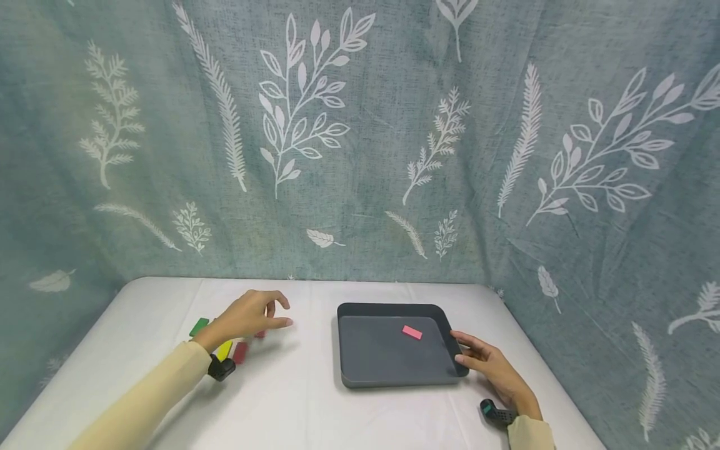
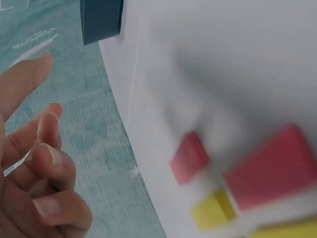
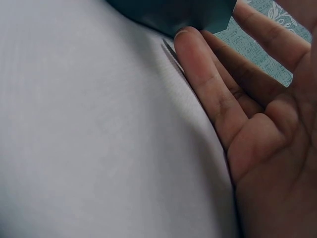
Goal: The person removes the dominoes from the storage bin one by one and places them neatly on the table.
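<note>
My left hand (image 1: 247, 317) hovers over the left part of the table, its thumb and index finger apart and nothing between them. Its other fingers are loosely bent in the left wrist view. Below and around it lie a green block (image 1: 199, 327), a yellow block (image 1: 224, 350) and a red block (image 1: 240, 352); a smaller red block (image 2: 189, 157) is partly hidden from the head view. My right hand (image 1: 492, 365) touches the right wall of a dark grey tray (image 1: 388, 365), its fingers fairly straight against it. Inside the tray lies one pink block (image 1: 412, 332).
A white cloth covers the table (image 1: 312, 412). Behind it and at the sides hangs a blue-green curtain (image 1: 371, 250) with white leaf prints. The tray's raised walls stand right of the table's middle.
</note>
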The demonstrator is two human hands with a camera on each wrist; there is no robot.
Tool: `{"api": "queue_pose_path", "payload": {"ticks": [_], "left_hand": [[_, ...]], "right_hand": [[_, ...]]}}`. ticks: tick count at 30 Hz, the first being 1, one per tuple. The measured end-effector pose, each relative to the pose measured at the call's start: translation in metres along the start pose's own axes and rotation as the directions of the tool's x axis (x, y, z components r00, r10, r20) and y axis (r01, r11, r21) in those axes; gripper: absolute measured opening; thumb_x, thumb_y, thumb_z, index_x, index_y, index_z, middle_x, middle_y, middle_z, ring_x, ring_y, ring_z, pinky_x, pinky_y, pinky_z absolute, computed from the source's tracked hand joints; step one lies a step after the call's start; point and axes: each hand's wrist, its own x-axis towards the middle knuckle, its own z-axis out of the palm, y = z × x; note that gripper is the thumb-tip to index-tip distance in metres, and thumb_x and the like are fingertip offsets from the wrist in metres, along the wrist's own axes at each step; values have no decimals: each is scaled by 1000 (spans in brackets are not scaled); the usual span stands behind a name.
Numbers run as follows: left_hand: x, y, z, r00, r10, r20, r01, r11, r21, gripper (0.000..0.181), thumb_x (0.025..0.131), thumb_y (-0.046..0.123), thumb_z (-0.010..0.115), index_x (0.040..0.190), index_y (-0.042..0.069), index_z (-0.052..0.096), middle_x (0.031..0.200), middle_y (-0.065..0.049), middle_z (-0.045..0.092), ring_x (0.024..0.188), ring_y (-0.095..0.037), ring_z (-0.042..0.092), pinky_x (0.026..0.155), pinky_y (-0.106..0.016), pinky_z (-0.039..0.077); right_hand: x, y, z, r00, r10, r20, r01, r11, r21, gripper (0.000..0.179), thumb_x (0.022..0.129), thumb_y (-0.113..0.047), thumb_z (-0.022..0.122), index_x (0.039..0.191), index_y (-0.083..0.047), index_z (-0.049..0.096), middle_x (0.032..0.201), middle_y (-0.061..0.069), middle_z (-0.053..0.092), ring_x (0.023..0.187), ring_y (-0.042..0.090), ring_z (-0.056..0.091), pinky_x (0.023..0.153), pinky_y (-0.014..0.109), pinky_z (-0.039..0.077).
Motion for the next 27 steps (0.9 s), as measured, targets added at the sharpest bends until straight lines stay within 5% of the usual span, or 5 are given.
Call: {"api": "queue_pose_path", "payload": {"ticks": [15, 27], "left_hand": [[57, 37, 35, 997, 82, -1, -82, 995, -49, 31, 94, 44, 75, 114, 21, 72, 80, 9, 61, 63, -10, 53, 63, -31, 46], [89, 67, 62, 985, 171, 33, -165, 977, -136, 30, 97, 36, 73, 118, 14, 72, 81, 6, 63, 64, -11, 54, 64, -31, 47]], "right_hand": [[-2, 3, -2, 1000, 18, -11, -18, 1000, 17, 66, 93, -23, 78, 153, -13, 51, 159, 10, 42, 135, 25, 47, 98, 27, 45], [1, 1, 1, 1000, 6, -16, -6, 1000, 20, 65, 94, -21, 78, 152, -12, 52, 157, 11, 45, 120, 24, 53, 94, 29, 46]]}}
